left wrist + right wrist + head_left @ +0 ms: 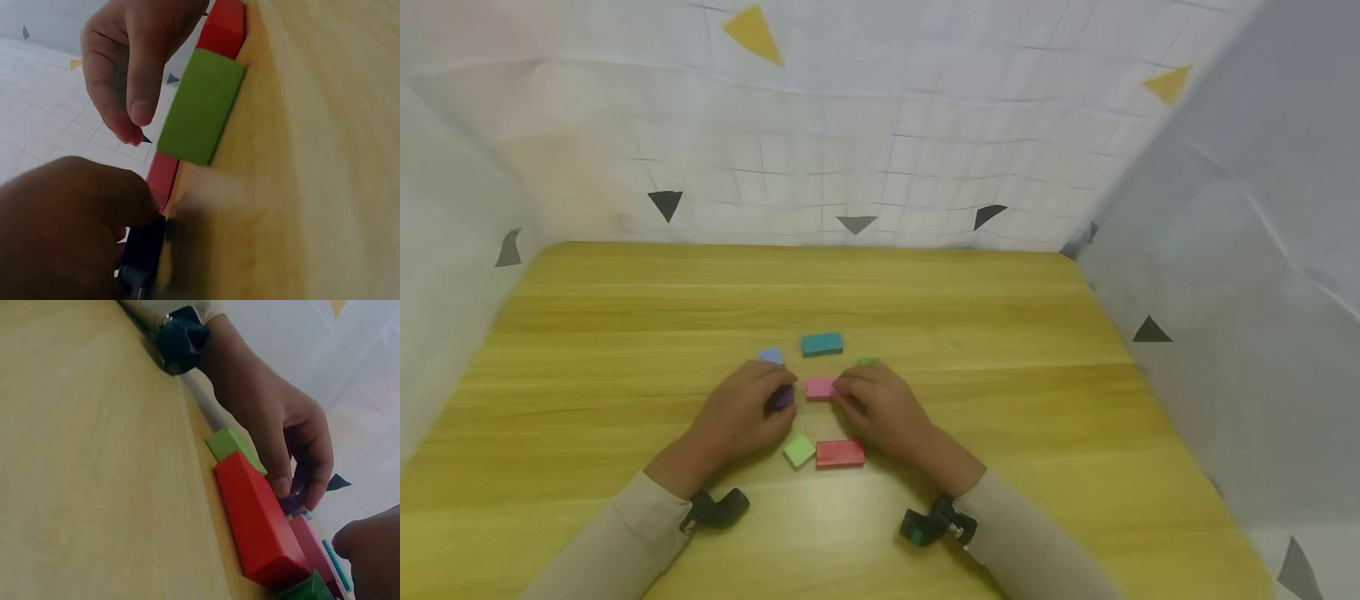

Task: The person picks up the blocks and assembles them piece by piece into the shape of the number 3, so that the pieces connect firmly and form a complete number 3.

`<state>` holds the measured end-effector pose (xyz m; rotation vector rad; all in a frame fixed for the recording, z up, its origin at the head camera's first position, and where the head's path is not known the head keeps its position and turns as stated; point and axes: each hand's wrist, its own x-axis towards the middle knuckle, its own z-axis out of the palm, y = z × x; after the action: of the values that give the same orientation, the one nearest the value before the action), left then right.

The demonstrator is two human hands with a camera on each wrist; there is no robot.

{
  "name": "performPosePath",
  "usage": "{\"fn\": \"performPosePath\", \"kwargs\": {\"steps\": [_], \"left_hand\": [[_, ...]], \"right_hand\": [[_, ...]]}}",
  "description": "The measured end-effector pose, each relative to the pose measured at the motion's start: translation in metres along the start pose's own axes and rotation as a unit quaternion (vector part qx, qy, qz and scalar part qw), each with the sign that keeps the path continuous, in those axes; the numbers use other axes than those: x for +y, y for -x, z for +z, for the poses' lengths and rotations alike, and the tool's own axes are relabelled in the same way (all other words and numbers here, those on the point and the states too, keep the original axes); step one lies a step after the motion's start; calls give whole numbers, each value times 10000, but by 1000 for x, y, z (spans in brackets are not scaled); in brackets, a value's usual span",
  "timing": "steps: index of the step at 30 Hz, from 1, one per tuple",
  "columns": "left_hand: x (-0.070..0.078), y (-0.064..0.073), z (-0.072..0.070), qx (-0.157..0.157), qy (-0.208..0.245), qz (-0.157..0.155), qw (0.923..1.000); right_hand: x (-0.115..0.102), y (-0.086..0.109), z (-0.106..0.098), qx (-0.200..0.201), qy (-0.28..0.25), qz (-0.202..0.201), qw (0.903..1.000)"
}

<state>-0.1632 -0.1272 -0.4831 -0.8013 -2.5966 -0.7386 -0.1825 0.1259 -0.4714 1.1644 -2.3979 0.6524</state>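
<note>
My left hand (748, 408) pinches a small purple block (781, 397) between thumb and fingers, on the wooden table. To its right lies a pink block (820, 388). My right hand (883, 408) hovers at the pink block's right end, its fingers loosely bent. In the left wrist view, nothing shows between the right hand's fingertips (142, 112). Nearer me, a light green block (800, 452) stands beside a red block (840, 454). Beyond the hands are a teal block (822, 344) and a light blue block (771, 356), the latter partly hidden by my left hand.
A green block (868, 361) peeks out behind the right hand. In the right wrist view a dark green block (309, 589) sits by the red block's end. White patterned sheets (850, 125) enclose the wooden table (625, 292) at the back and sides.
</note>
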Motion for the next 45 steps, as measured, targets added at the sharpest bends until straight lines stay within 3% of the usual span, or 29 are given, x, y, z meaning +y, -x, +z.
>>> {"fn": "performPosePath", "kwargs": {"steps": [13, 27, 33, 45], "left_hand": [[0, 0, -12, -523, -27, -319, 9981], [-6, -11, -3, -283, -331, -317, 9986], [-7, -20, -1, -366, -430, -588, 9967], [-8, -41, 2, -624, -103, -901, 9939]], "right_hand": [[1, -2, 2, -444, 297, 126, 9985], [3, -1, 4, -495, 413, 117, 9978], [3, 0, 5, -453, 403, 107, 9981], [-1, -1, 6, -375, 387, 43, 9985]]}}
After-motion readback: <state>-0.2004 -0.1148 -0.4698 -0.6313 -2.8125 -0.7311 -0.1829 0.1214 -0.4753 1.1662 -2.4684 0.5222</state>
